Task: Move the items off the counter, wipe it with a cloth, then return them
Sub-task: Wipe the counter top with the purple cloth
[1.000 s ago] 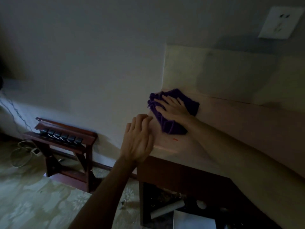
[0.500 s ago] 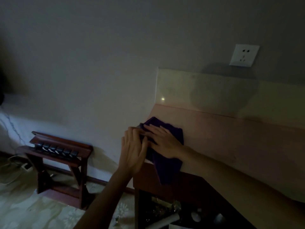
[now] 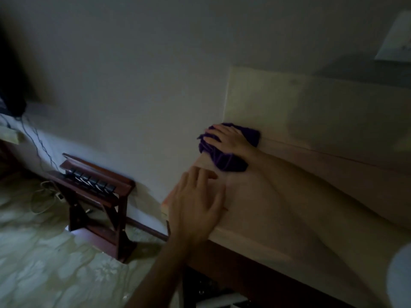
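A purple cloth [image 3: 224, 160] lies bunched on the pale wooden counter [image 3: 262, 203], in its far left corner against the wall panel. My right hand [image 3: 226, 138] presses flat on top of the cloth with fingers spread. My left hand [image 3: 195, 205] rests palm down on the counter's left front edge, fingers apart, holding nothing. No other items show on the counter top.
A light panel [image 3: 300, 103] backs the counter, with a wall socket [image 3: 395, 41] above at the right. A dark red wooden rack [image 3: 95, 192] stands on the patterned floor to the left, with cables [image 3: 42, 196] beside it. Clutter shows in the shelf [image 3: 213, 294] below the counter.
The cloth and my right hand have moved from the counter's left front edge back to the far corner by the wall. My left hand has shifted onto the counter's front edge.
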A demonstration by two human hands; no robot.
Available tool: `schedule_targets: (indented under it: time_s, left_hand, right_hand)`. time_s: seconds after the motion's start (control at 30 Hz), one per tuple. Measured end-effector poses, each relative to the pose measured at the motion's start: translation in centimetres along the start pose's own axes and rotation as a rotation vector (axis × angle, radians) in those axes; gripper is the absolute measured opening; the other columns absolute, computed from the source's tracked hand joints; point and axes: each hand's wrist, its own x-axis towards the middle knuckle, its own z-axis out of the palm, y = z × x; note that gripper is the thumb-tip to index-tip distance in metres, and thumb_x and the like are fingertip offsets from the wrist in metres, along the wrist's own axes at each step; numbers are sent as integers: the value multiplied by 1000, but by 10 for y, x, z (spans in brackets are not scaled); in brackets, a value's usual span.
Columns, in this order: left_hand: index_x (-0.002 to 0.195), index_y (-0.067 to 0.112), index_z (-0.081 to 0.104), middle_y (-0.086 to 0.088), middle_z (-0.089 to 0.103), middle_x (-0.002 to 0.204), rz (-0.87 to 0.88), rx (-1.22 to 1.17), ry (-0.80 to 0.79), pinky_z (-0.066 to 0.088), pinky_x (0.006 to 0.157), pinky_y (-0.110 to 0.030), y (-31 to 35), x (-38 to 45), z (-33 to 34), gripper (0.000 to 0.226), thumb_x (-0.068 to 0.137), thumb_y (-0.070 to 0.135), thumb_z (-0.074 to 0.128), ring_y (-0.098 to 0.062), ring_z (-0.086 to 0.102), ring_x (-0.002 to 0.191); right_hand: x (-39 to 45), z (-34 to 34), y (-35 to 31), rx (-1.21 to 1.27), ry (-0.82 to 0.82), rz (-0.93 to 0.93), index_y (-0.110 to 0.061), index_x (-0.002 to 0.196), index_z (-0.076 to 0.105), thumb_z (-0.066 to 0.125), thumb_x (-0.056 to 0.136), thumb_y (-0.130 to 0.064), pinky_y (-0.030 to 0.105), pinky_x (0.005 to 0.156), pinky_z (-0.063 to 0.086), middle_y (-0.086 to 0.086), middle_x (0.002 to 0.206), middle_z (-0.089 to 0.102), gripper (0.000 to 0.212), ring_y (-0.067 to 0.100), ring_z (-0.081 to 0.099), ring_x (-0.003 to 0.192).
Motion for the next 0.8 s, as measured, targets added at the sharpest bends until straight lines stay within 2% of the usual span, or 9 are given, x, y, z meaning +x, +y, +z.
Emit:
schedule_targets:
  time_s: [0.13, 0.2, 0.3, 0.47, 0.57, 0.7, 0.8]
  left_hand:
    - [114, 33, 54, 8, 46, 117, 35, 91, -107, 37, 84, -32, 2, -4, -7, 49, 88, 61, 23, -9, 42, 104]
    - [118, 35, 54, 8, 43, 120, 50, 95, -144, 35, 88, -33, 10, -9, -8, 50, 87, 61, 25, -8, 39, 109]
    - [118, 34, 55, 10, 42, 119, 106, 30, -170, 37, 91, -33, 51, -21, 2, 46, 88, 58, 30, -8, 39, 109]
    - [123, 38, 52, 13, 43, 124, 317, 65, -300, 41, 89, -30, 134, -36, 38, 39, 92, 55, 39, -6, 46, 107]
    - [127, 42, 51, 15, 46, 126, 426, 110, -372, 39, 87, -27, 166, -39, 54, 37, 94, 55, 42, -5, 50, 105]
    - [128, 40, 53, 15, 50, 128, 509, 89, -423, 43, 86, -32, 204, -43, 69, 38, 95, 54, 39, -7, 55, 109]
    - [128, 41, 53, 15, 51, 128, 537, 109, -430, 44, 85, -35, 219, -46, 76, 38, 96, 54, 37, -10, 56, 109]
  right_hand:
    - [-19, -4, 5, 19, -17, -56, -40, 148, 24, 20, 92, -67, 41, 120, 2, -9, 162, 13, 62, 14, 9, 149]
    - [-40, -6, 23, 10, -26, -93, -40, 150, 21, 19, 93, -67, 40, 120, 2, -10, 162, 11, 63, 13, 8, 149]
    - [-81, -16, 75, -16, -37, -107, -41, 150, 20, 21, 93, -66, 41, 121, 4, -9, 162, 10, 62, 13, 8, 149]
    - [-163, -39, 168, -19, -39, -90, -41, 150, 21, 25, 95, -62, 42, 121, 5, -10, 162, 11, 59, 12, 8, 149]
    - [-215, -51, 219, -18, -31, -44, -42, 149, 22, 28, 95, -60, 41, 120, 5, -11, 162, 11, 57, 11, 9, 149]
    - [-288, -67, 289, -13, -15, 50, -43, 148, 24, 31, 96, -57, 40, 119, 5, -12, 161, 13, 54, 10, 11, 148]
    - [-349, -79, 348, -10, 22, 157, -45, 146, 27, 26, 89, -67, 41, 120, 9, -13, 160, 18, 61, 11, 16, 148]
